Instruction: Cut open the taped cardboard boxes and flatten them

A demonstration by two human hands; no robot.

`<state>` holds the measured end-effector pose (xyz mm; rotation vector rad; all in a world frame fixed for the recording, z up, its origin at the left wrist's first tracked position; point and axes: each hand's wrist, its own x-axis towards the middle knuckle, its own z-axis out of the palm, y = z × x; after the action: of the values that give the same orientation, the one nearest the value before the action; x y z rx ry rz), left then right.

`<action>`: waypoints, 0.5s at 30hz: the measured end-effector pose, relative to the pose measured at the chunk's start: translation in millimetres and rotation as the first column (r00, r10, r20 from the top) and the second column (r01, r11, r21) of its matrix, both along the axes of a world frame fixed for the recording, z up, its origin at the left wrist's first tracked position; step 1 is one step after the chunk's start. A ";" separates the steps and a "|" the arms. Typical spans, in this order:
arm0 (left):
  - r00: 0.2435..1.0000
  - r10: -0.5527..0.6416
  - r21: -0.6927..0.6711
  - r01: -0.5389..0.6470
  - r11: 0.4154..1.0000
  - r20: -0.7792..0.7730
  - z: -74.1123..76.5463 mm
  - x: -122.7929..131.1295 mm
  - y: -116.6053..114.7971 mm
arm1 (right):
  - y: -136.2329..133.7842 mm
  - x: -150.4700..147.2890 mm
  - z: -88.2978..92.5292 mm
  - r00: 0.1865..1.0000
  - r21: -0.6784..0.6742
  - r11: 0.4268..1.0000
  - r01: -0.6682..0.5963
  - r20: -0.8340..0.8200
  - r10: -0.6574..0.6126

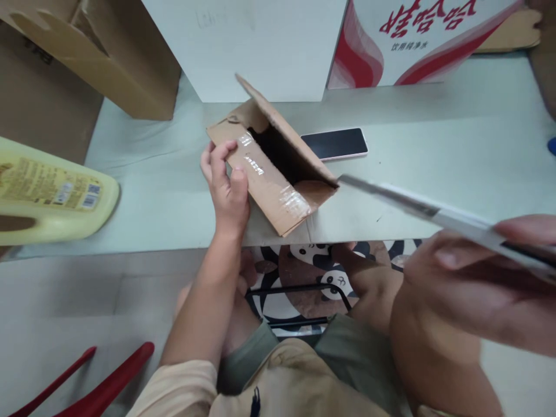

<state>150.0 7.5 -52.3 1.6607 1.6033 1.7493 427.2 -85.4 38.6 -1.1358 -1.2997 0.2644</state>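
A small brown cardboard box is tilted on the pale green tabletop, its lid flap raised and its dark inside partly showing. Strips of clear tape cling to the side facing me. My left hand grips the box's left end, thumb and fingers on that taped side. On the right, my right hand, blurred, is closed around a utility knife. The blade points left, and its tip appears close to the box's right corner; I cannot tell whether they touch.
Behind the box lies a phone. A white box and a red-and-white carton stand at the back. To the left are a yellow bottle and a larger cardboard box. The table's front edge runs above my knees.
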 end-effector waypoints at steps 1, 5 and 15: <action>1.000 0.000 0.000 0.000 1.000 0.001 -0.5 -0.5 0.3 | 9.1 -2.5 0.1 0.996 0.136 0.987 0.090 -0.041 -0.085; 1.000 -0.011 -0.026 0.012 1.000 0.029 -3.9 -3.3 2.3 | 44.9 -9.8 -8.0 0.964 0.356 0.896 0.265 -0.099 -0.246; 0.982 -0.070 -0.126 0.093 0.988 0.173 4.4 -6.8 0.1 | 88.4 40.3 -102.0 0.910 -0.415 0.883 0.219 0.413 -0.032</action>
<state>143.2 7.6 -47.8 1.4546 1.5187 1.6545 467.5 3.0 -63.4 -1.7396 -1.5550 0.2546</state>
